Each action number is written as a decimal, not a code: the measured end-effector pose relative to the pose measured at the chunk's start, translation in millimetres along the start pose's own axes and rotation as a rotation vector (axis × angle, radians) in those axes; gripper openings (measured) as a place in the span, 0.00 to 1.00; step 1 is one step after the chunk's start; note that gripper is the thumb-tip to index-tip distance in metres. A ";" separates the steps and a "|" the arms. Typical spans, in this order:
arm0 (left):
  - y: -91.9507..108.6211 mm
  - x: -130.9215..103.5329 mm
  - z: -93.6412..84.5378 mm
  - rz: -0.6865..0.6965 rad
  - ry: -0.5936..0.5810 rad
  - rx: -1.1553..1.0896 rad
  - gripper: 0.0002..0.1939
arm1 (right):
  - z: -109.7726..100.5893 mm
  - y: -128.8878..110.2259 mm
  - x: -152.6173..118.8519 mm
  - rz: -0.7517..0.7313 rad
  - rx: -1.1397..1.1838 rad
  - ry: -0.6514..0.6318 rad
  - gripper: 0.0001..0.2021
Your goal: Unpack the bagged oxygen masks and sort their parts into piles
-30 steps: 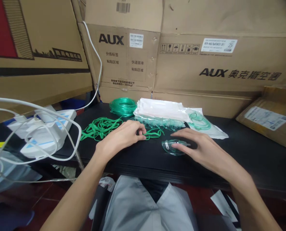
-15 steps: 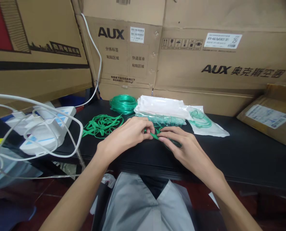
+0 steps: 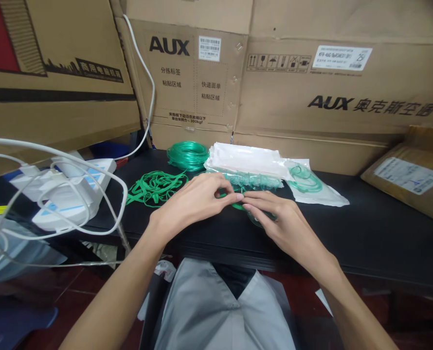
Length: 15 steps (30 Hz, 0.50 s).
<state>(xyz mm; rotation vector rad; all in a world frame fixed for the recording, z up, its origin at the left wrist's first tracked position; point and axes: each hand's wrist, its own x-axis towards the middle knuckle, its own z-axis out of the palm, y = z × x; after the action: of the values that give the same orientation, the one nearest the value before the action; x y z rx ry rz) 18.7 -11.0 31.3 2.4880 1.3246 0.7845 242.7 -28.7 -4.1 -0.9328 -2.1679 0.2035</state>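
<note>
My left hand (image 3: 211, 193) pinches a green strap (image 3: 238, 206) between thumb and fingers above the black table (image 3: 202, 238). The fingertips of my right hand (image 3: 275, 206) meet my left thumb and close on the same strap. A clear green piece (image 3: 257, 218) shows partly under my right hand; its shape is mostly hidden. Left of my hands lies a tangled pile of green straps (image 3: 154, 187). Behind it sits a coil of green tubing (image 3: 188, 155). White packages (image 3: 245, 159) with clear green parts lie just beyond my fingers.
A flat bag (image 3: 320, 196) holding thin green tubing lies at the right of the packages. White cables (image 3: 123, 194) loop around a power strip (image 3: 99, 187) at the left. Large cardboard boxes (image 3: 275, 116) stand behind, and a smaller box (image 3: 402, 184) sits at the right.
My left thumb has extended to the right and now meets my right fingertips at the strap. Less of the strap shows between my hands. The view has shifted slightly.
</note>
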 end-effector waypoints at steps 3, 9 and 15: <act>-0.1 1.8 0.9 0.026 -0.014 -0.133 0.14 | -0.7 0.1 -0.3 0.004 0.047 0.012 0.13; -0.2 3.7 3.5 0.078 -0.085 -0.252 0.11 | 0.6 -1.3 0.7 0.049 0.163 0.154 0.07; 7.6 4.2 6.5 0.094 -0.039 -0.193 0.11 | 4.5 -2.9 1.0 0.191 0.347 0.334 0.07</act>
<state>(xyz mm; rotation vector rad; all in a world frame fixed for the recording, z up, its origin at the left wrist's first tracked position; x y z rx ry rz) 29.5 -11.5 30.5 2.4131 1.0713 0.8375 237.6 -29.5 -5.5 -0.8980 -1.6718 0.4661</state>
